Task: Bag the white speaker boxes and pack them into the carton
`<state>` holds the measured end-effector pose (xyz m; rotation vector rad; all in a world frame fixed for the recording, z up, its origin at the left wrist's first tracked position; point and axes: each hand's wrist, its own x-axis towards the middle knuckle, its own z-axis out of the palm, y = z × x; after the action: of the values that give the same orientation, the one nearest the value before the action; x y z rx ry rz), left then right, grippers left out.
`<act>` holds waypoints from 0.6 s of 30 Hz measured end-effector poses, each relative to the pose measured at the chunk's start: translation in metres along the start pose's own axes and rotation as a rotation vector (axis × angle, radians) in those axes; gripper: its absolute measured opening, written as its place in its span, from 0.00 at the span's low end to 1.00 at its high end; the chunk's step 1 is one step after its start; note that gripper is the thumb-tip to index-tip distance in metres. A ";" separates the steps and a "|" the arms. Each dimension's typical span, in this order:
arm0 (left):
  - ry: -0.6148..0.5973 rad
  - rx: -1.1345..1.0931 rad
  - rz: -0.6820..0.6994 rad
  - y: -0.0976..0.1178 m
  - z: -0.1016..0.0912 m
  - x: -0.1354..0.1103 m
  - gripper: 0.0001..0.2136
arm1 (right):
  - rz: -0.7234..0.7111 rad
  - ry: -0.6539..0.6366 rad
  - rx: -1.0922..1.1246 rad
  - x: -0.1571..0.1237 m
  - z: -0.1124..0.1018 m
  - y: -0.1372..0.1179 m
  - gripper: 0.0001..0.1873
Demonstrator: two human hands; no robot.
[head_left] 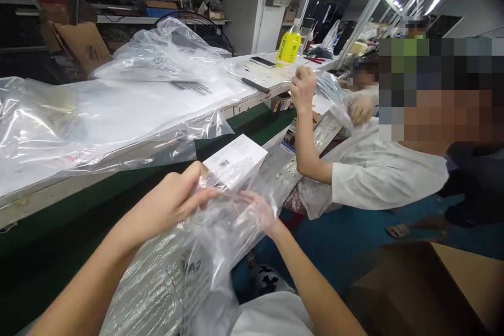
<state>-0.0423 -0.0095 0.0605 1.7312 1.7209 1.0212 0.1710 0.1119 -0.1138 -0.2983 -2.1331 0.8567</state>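
Clear plastic bag (185, 268) is gripped by left hand (173, 205); right hand (258, 212), inside it, cups white box (235, 160); film should be kept taut.

L hand (177, 202) fingers pinched, palm down; R hand (258, 212) fingers spread; forearms converging.

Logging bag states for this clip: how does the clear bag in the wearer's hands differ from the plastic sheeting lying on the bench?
The clear bag is gripped by the left hand and right hand; the plastic sheeting lies untouched. The bag bears printed text and meets a white box; the sheeting looks unprinted. Both are transparent and crinkled.
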 end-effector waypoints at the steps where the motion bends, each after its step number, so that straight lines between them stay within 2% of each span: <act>1: 0.033 0.093 -0.044 0.002 0.008 0.008 0.16 | 0.014 0.011 0.071 -0.001 -0.015 -0.002 0.30; 4: 0.193 0.247 -0.190 0.009 0.045 0.028 0.14 | 0.143 -0.042 0.286 0.013 -0.059 -0.017 0.38; 6: 0.235 0.212 -0.261 0.011 0.068 0.037 0.11 | 0.308 -0.222 0.314 0.032 -0.080 -0.023 0.41; 7: 0.209 0.174 -0.286 0.011 0.075 0.041 0.10 | 0.377 -0.339 0.273 0.043 -0.087 -0.021 0.38; 9: 0.033 0.111 -0.328 0.005 0.078 0.049 0.10 | 0.412 -0.528 0.195 0.064 -0.094 -0.008 0.23; 10: -0.123 0.090 -0.346 0.000 0.074 0.053 0.11 | 0.377 -0.590 0.219 0.072 -0.096 0.004 0.18; 13: -0.749 -0.024 -0.397 -0.025 0.059 0.066 0.13 | 0.180 -0.716 0.435 0.087 -0.102 0.045 0.22; 14: -0.902 -0.058 -0.410 -0.033 0.056 0.069 0.11 | 0.136 -0.782 0.480 0.090 -0.105 0.057 0.21; 15: -0.989 -0.073 -0.416 -0.041 0.056 0.069 0.08 | 0.116 -0.852 0.491 0.091 -0.109 0.067 0.20; 16: -1.013 -0.068 -0.412 -0.048 0.057 0.068 0.06 | 0.118 -0.910 0.471 0.093 -0.113 0.076 0.19; 17: -0.958 -0.053 -0.397 -0.053 0.060 0.066 0.08 | 0.133 -0.951 0.444 0.095 -0.118 0.084 0.17; 18: -0.843 -0.045 -0.380 -0.058 0.063 0.061 0.11 | 0.150 -0.968 0.429 0.097 -0.124 0.090 0.15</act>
<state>-0.0334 0.0659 -0.0126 1.4130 1.3506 0.1074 0.1946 0.2837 -0.0604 0.2475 -2.6930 1.7685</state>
